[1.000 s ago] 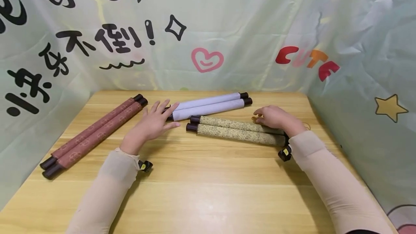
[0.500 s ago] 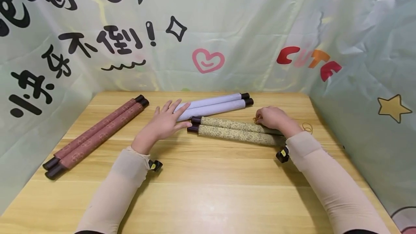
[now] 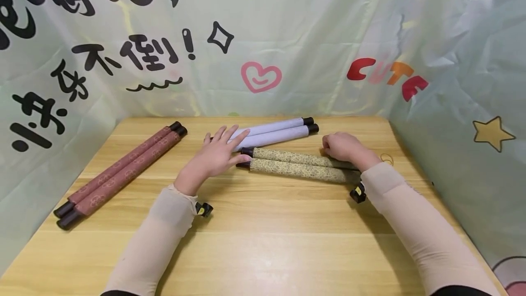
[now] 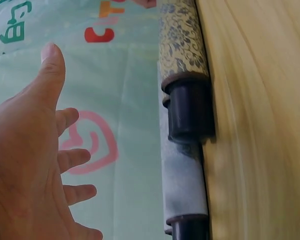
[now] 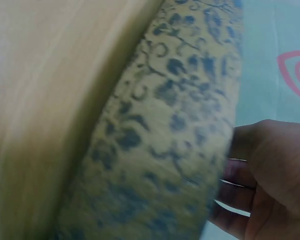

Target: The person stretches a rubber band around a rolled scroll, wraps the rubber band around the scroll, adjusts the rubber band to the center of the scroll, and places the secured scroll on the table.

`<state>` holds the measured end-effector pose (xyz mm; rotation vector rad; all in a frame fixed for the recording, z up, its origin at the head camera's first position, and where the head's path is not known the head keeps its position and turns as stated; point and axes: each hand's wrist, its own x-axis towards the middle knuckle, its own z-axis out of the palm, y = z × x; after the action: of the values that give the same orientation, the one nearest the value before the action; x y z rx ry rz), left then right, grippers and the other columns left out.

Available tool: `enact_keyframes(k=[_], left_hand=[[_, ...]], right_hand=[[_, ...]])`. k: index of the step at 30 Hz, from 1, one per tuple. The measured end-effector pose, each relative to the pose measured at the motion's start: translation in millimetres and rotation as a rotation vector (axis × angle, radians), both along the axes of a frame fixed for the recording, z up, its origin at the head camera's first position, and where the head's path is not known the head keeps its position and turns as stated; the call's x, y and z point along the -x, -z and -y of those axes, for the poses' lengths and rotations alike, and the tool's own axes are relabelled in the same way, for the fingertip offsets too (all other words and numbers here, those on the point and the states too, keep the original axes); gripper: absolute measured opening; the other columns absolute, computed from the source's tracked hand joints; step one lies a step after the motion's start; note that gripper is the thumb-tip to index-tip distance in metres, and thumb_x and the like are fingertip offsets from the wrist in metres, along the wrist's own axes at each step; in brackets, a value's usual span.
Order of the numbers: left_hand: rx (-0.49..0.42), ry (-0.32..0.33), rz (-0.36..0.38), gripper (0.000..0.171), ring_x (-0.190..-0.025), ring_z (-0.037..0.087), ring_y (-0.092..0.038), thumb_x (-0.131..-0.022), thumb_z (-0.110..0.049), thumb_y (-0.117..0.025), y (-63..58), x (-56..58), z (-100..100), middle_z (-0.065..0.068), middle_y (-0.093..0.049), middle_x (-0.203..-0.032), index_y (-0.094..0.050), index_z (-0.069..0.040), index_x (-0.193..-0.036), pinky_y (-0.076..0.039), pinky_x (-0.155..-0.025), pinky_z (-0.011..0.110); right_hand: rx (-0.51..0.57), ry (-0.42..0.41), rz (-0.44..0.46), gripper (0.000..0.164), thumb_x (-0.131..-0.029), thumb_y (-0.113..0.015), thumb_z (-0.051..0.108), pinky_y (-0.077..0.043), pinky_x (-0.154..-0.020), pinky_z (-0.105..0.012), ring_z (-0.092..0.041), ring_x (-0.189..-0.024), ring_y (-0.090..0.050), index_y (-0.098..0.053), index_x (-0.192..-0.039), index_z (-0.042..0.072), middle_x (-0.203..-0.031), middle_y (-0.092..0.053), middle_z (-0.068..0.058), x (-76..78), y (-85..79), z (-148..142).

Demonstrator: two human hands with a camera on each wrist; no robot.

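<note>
My left hand [image 3: 213,156], fingers spread, hovers by the near-left ends of a pale lilac scroll [image 3: 271,136] and a yellow floral scroll [image 3: 304,170]. The left wrist view shows the open palm [image 4: 20,165] beside the floral scroll's dark knob [image 4: 190,110]. My right hand [image 3: 343,146] is behind the floral scroll's right half, fingers curled in around a thin yellowish rubber band, now mostly hidden by the hand. In the right wrist view the floral scroll [image 5: 165,110] covers the fingertips of that hand [image 5: 280,170].
A red-brown scroll [image 3: 127,172] with dark knobs lies slanted on the left of the wooden table [image 3: 263,241]. Another yellowish rubber band [image 3: 387,159] lies behind my right wrist. A printed cloth [image 3: 304,35] stands around the table's back and sides.
My left hand has moved right, from the lilac scroll's left end toward the floral scroll's knobs. My right fingers have closed in on the rubber band, which showed at their tips before.
</note>
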<state>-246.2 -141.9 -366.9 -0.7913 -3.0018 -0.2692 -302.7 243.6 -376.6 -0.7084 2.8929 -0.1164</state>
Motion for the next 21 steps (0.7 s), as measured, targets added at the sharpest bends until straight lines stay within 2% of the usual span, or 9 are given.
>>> enact_keyframes(k=[6,12,15,21], left_hand=[[0.009,0.057,-0.014,0.080,-0.147,0.037,-0.008,-0.090,-0.075,-0.026,-0.1,-0.3,-15,0.005,-0.008,-0.164,-0.009,-0.036,-0.158,-0.007,-0.109,0.070],[-0.019,0.116,-0.062,0.083,-0.145,0.036,-0.020,-0.090,-0.074,-0.029,1.1,0.7,-32,0.009,-0.020,-0.161,-0.016,-0.029,-0.158,-0.020,-0.112,0.061],[-0.064,0.136,-0.066,0.083,-0.142,0.035,-0.029,-0.091,-0.072,-0.035,0.8,1.4,-40,0.011,-0.028,-0.158,-0.020,-0.025,-0.158,-0.026,-0.112,0.056],[-0.179,0.131,-0.034,0.077,-0.137,0.031,-0.039,-0.093,-0.067,-0.043,0.4,1.9,-51,0.008,-0.037,-0.154,-0.025,-0.026,-0.156,-0.034,-0.109,0.051]], right_hand=[[0.027,-0.002,-0.023,0.010,-0.096,-0.060,0.016,-0.047,-0.065,-0.041,-0.020,-0.065,-0.054,-0.064,-0.093,0.008,-0.076,-0.060,-0.002,-5.0,-7.1,2],[0.104,-0.028,-0.109,0.010,-0.096,-0.059,0.012,-0.051,-0.072,-0.044,-0.022,-0.074,-0.062,-0.066,-0.100,0.006,-0.086,-0.067,-0.005,-14.1,-12.6,7],[0.158,-0.027,-0.139,0.012,-0.097,-0.060,0.013,-0.052,-0.074,-0.045,-0.022,-0.076,-0.063,-0.067,-0.102,0.005,-0.089,-0.068,-0.006,-18.3,-15.5,10],[0.241,-0.030,-0.198,0.013,-0.096,-0.062,0.015,-0.052,-0.075,-0.045,-0.022,-0.078,-0.065,-0.068,-0.105,0.006,-0.093,-0.070,-0.007,-29.2,-24.5,18]])
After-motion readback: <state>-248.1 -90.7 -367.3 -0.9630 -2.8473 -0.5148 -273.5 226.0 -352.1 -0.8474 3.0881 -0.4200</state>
